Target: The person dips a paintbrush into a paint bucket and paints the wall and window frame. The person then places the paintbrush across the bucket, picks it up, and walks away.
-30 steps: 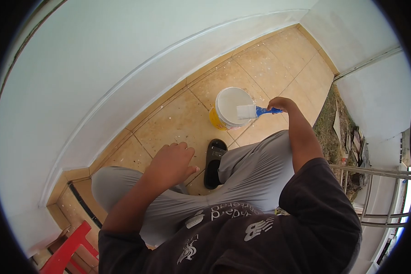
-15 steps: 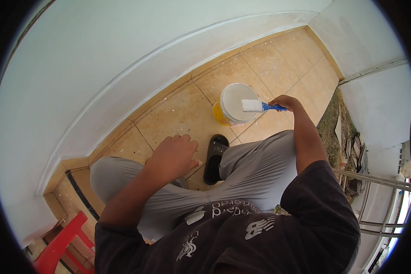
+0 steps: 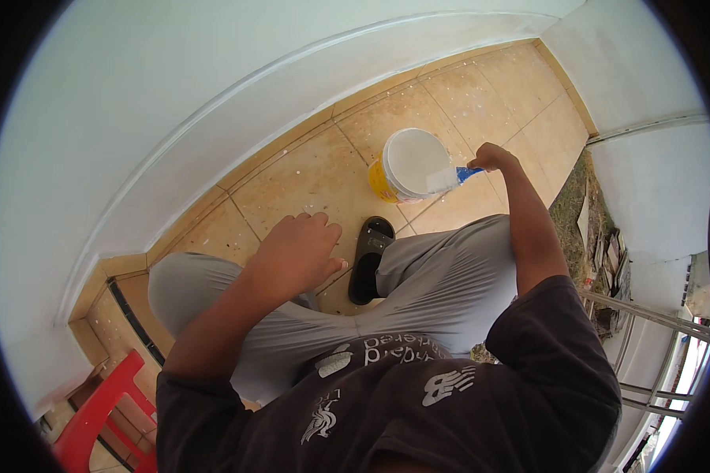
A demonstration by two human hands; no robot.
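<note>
My right hand point(image 3: 493, 158) is closed on the blue handle of a paintbrush point(image 3: 469, 173). The brush's white-coated bristles reach over the near right rim of a paint bucket point(image 3: 379, 183), a white tub with a yellow label and whitish paint inside. The bristle end blends with the pale paint, so I cannot tell whether it is dipped. My left hand point(image 3: 296, 252) hovers above my knee and the floor, loosely curled with the thumb apart. It shows nothing held, though its fingertips are hidden underneath.
A pale wall point(image 3: 173, 118) with a raised moulding curves along the left and top. The tan tiled floor point(image 3: 308, 169) has white paint spots. A black slide sandal point(image 3: 368, 264) is on my foot. A red plastic chair point(image 3: 95, 410) stands lower left; metal rails point(image 3: 647, 315) are at right.
My right hand has tilted the paintbrush and lowered its bristles toward the bucket's near right rim, where they lay across the opening before. My left hand stays loosely curled. The view has shifted slightly.
</note>
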